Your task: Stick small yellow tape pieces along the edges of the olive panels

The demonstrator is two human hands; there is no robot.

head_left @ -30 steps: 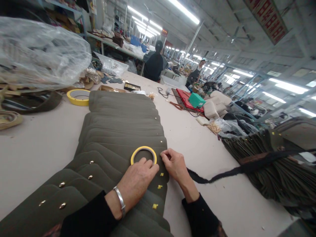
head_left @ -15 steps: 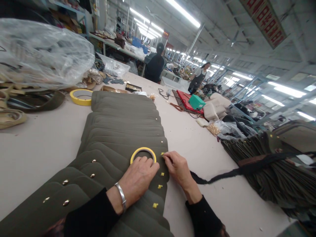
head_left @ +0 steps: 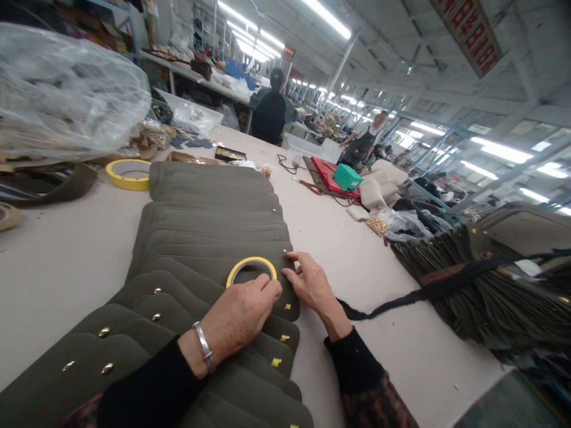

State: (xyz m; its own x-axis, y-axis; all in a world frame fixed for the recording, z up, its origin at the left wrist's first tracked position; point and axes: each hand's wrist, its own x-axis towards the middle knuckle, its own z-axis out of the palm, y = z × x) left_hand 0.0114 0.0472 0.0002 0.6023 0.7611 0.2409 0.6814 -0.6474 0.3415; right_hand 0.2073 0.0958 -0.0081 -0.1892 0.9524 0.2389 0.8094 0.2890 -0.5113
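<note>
On my feed the pale desk (head_left: 334, 232) carried everything, running from the lower edge of the frame up toward its centre. Down the middle and into the lower left lay the olive panels (head_left: 205, 223), overlapped like shingles, I judged so that a strip of each stayed exposed while the pile remained in sequence. At the right of the frame a dense stack (head_left: 446, 294) of similar dark pieces leaned on edge, with a black strap (head_left: 414, 297) across it, perhaps to keep it bundled.

The left hand (head_left: 234, 318) was low in the centre, its grip clasped on the near rim of a yellow tape roll (head_left: 243, 262), held over the panels close to their right border; I read that as keeping tape within easy reach of the other hand. The right hand (head_left: 314, 285) was at that border, its grip relaxed, thumb and index parted at the edge; I made out nothing pinched there. A second roll (head_left: 129, 183) sat beside the panels' far end, upper left, seemingly as a spare.

Smallest were the yellow tabs (head_left: 276, 362) down the right border, spaced roughly one to a panel, and the shiny studs (head_left: 104, 331) lower left, left uncovered by the staggered overlap.
</note>
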